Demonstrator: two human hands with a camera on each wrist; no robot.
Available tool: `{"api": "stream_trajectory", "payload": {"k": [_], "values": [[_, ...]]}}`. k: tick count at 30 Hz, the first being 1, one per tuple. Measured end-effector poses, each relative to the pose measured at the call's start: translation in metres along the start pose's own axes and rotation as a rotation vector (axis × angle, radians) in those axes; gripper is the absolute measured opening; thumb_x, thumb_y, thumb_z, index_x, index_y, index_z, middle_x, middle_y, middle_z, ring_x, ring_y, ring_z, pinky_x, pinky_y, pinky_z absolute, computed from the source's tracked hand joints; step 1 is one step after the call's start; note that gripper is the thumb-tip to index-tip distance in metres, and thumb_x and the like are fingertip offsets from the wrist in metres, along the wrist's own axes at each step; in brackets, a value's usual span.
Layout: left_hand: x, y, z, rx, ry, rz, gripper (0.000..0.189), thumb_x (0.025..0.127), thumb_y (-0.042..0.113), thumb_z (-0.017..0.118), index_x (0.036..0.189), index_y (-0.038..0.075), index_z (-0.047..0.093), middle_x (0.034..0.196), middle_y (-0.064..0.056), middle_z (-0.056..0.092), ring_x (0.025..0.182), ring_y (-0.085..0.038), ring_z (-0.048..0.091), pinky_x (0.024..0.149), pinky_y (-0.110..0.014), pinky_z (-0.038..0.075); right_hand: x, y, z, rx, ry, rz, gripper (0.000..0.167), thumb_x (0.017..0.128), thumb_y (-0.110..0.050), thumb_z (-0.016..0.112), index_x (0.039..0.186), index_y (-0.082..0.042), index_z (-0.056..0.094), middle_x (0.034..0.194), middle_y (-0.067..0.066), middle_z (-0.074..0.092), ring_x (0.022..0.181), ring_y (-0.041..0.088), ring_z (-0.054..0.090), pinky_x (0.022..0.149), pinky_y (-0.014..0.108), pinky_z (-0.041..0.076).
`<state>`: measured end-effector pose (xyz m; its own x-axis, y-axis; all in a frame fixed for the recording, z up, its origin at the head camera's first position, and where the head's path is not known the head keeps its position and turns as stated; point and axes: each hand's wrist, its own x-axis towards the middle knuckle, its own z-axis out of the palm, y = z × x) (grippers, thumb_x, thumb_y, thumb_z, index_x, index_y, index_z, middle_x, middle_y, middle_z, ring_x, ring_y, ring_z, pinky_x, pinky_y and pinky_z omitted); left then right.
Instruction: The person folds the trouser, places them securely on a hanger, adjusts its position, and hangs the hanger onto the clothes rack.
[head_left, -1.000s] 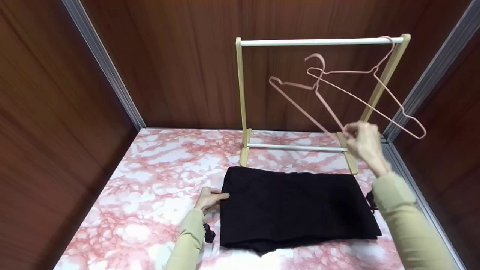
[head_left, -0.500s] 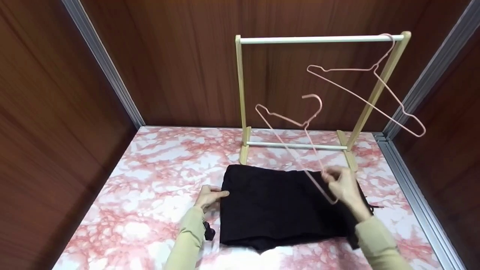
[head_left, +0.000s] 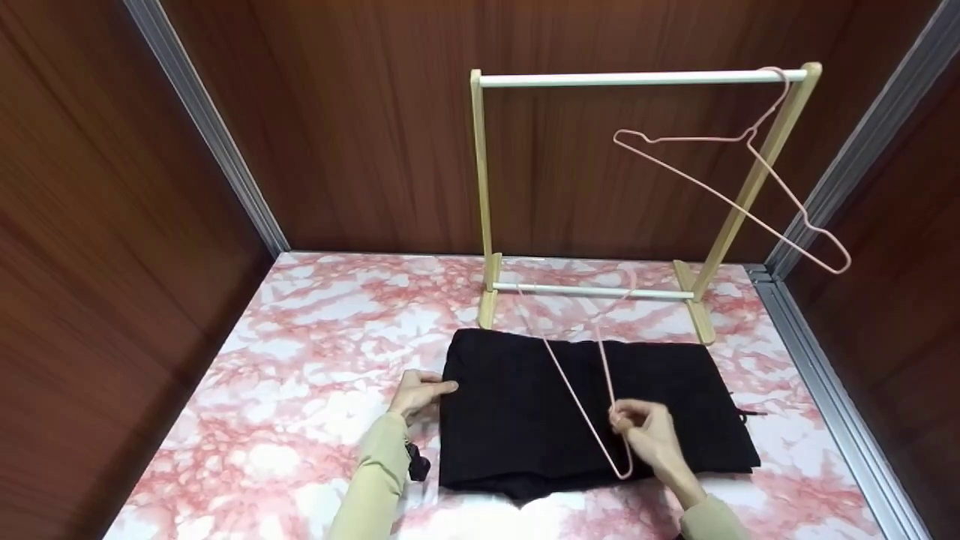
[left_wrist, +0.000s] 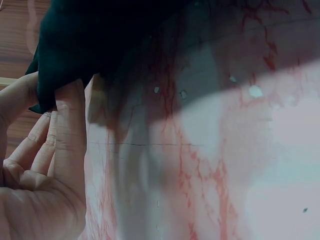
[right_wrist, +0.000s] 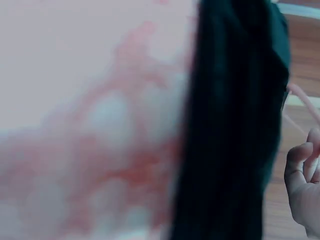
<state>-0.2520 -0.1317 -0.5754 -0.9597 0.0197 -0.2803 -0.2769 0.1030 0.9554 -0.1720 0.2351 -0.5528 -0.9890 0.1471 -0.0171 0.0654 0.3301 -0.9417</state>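
Pinching a pink hanger (head_left: 571,390), the right hand (head_left: 649,433) lies over black cloth (head_left: 510,420) spread on the desk (head_left: 307,382); the left hand (head_left: 415,391) pinches the cloth's left edge.

Left hand (head_left: 415,394) and right hand (head_left: 651,433) are bare. Left sleeve (head_left: 367,487) is pale yellow-green, kinda wrinkly, with a chunky black gadget (head_left: 418,463) just right of it. Right sleeve (head_left: 712,520) matches the colour.
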Motion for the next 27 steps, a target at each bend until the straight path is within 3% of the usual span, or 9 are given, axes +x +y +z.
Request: {"api": "stream_trajectory", "payload": {"k": [3, 7, 11, 18, 23, 27], "values": [[0.0, 0.001, 0.001, 0.023, 0.002, 0.007, 0.025, 0.08, 0.009, 0.078, 0.098, -0.008, 0.071, 0.074, 0.001, 0.069, 0.065, -0.007, 0.063, 0.065, -0.021, 0.056, -0.004, 0.009, 0.004, -0.035, -0.06, -0.087, 0.011, 0.083, 0.011, 0.066, 0.091, 0.004, 0.069, 0.071, 0.005, 0.066, 0.059, 0.003, 0.057, 0.055, 0.017, 0.048], [0.0, 0.004, 0.002, 0.04, 0.007, 0.0, 0.033, 0.081, 0.011, 0.078, 0.106, -0.009, 0.069, 0.082, -0.004, 0.072, 0.067, -0.008, 0.064, 0.068, -0.022, 0.056, -0.004, 0.013, 0.003, -0.074, -0.175, -0.229, 0.031, 0.076, 0.017, 0.063, 0.103, 0.001, 0.062, 0.07, 0.007, 0.064, 0.056, 0.002, 0.054, 0.052, 0.017, 0.046], [-0.001, 0.004, 0.002, 0.026, 0.004, -0.004, 0.035, 0.082, 0.01, 0.078, 0.108, -0.01, 0.068, 0.085, -0.007, 0.074, 0.067, -0.009, 0.066, 0.068, -0.023, 0.057, 0.0, 0.014, 0.0, -0.166, -0.201, -0.326, 0.041, 0.069, 0.016, 0.063, 0.104, -0.004, 0.061, 0.068, 0.001, 0.059, 0.054, -0.001, 0.05, 0.052, 0.017, 0.044], [-0.001, 0.004, 0.002, 0.014, -0.005, 0.001, 0.034, 0.082, 0.01, 0.078, 0.107, -0.01, 0.067, 0.086, -0.007, 0.074, 0.068, -0.009, 0.068, 0.069, -0.024, 0.058, 0.004, 0.01, -0.002, -0.182, -0.305, -0.302, 0.008, 0.083, 0.001, 0.071, 0.084, -0.004, 0.065, 0.064, 0.003, 0.062, 0.052, -0.001, 0.052, 0.052, 0.018, 0.046], [-0.001, 0.003, 0.001, 0.009, -0.01, -0.004, 0.035, 0.082, 0.01, 0.078, 0.11, -0.01, 0.067, 0.091, -0.011, 0.076, 0.068, -0.011, 0.069, 0.072, -0.027, 0.06, 0.003, 0.005, -0.002, -0.22, -0.29, -0.32, 0.014, 0.084, -0.002, 0.075, 0.075, -0.008, 0.065, 0.064, 0.003, 0.063, 0.052, -0.003, 0.049, 0.051, 0.016, 0.043], [-0.001, 0.003, 0.001, -0.018, -0.029, 0.006, 0.029, 0.083, 0.008, 0.077, 0.105, -0.009, 0.069, 0.083, -0.006, 0.076, 0.065, -0.009, 0.068, 0.069, -0.026, 0.059, -0.001, -0.001, 0.003, -0.126, -0.296, -0.306, 0.013, 0.085, 0.003, 0.071, 0.076, -0.003, 0.063, 0.067, 0.007, 0.063, 0.052, -0.001, 0.051, 0.049, 0.016, 0.045]]}}
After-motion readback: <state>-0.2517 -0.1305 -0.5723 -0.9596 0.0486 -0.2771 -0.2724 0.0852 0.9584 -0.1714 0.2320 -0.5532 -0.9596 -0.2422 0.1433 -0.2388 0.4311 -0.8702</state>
